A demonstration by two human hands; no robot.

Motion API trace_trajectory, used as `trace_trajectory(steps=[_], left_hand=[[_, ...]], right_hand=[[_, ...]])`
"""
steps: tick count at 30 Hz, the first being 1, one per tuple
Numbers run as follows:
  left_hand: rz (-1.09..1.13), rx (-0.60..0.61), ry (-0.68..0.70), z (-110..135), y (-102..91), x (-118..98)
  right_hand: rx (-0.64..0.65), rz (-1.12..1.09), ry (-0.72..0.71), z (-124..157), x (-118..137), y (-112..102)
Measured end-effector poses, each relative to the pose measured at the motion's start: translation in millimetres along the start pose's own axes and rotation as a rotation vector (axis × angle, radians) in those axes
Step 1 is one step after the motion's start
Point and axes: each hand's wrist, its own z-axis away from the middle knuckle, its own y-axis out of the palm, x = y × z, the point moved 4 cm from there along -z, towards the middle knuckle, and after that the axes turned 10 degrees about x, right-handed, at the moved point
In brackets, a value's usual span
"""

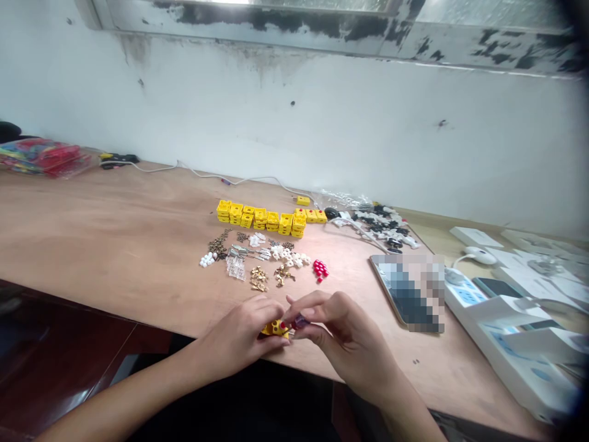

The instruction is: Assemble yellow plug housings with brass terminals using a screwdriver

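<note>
At the table's front edge my left hand (251, 331) is closed around a small yellow plastic housing (275, 328) with a red part on it. My right hand (338, 331) pinches the dark purple handle of a small screwdriver (300, 322), its thin shaft pointing left at the housing. Fingers cover much of both. Just beyond my hands lie gold metal clips (258, 278), red caps (321, 270), white round parts (294, 255), clear plastic pieces (236, 268) and little screws (219, 242).
Stacked yellow housings (260, 219) form a row farther back. Black and white plug parts (386, 224) are heaped behind to the right. A phone (405, 294) lies right of my hands, beside a white power strip (497, 337). A bag of colourful items (46, 156) sits far left.
</note>
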Motion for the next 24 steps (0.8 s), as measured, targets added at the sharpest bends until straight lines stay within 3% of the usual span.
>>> trace_trajectory(steps=[4,10,18,22,24], left_hand=[[0.007,0.001,0.007,-1,-1.3,-2],[-0.006,-0.004,0.01,0,-2.5,-2],[0.028,-0.011,0.032,-2,-2.7,-6],[0.053,-0.017,0.027,-2,-4.3,-7],[0.066,-0.041,0.003,-1,-5.1,-4]], right_hand=[[-0.109,0.068,-0.07,-1,-2,-2],[0.058,-0.045,0.022,0,-1,1],[-0.073,0.052,-0.071,-2,-4,3],[-0.05,0.112,-0.022,-2,-9,0],[-0.05,0.137,0.006,12,-3,-3]])
